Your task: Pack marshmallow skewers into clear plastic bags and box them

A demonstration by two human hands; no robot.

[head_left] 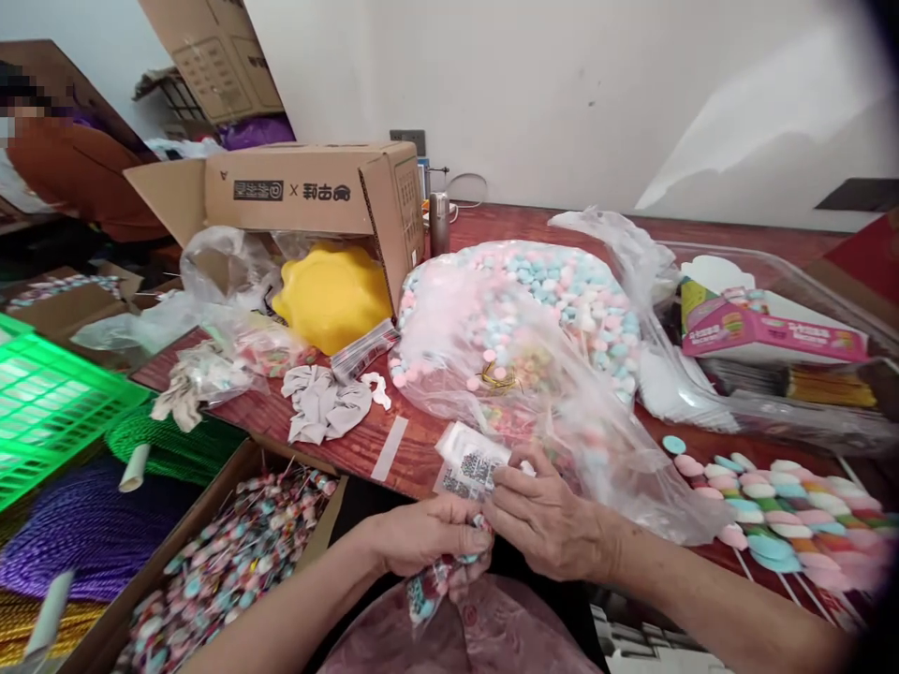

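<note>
Just above my lap, my left hand is closed around a candy skewer in a clear printed wrapper. Pink, blue and white pieces show through it. My right hand has its fingers bent beside the skewer's upper end, near the left thumb; what lies between those fingertips is hidden. Right behind the hands, clear bags with dark print lie at the table's edge. A large clear bag of pink, blue and white candies spreads over the table beyond, and its loose plastic reaches my right forearm.
On the right lie several marshmallow skewers and a clear plastic bin. Left are an open carton, a yellow scalloped object, a grey cloth, a box of wrapped candy and a green crate. A person sits far left.
</note>
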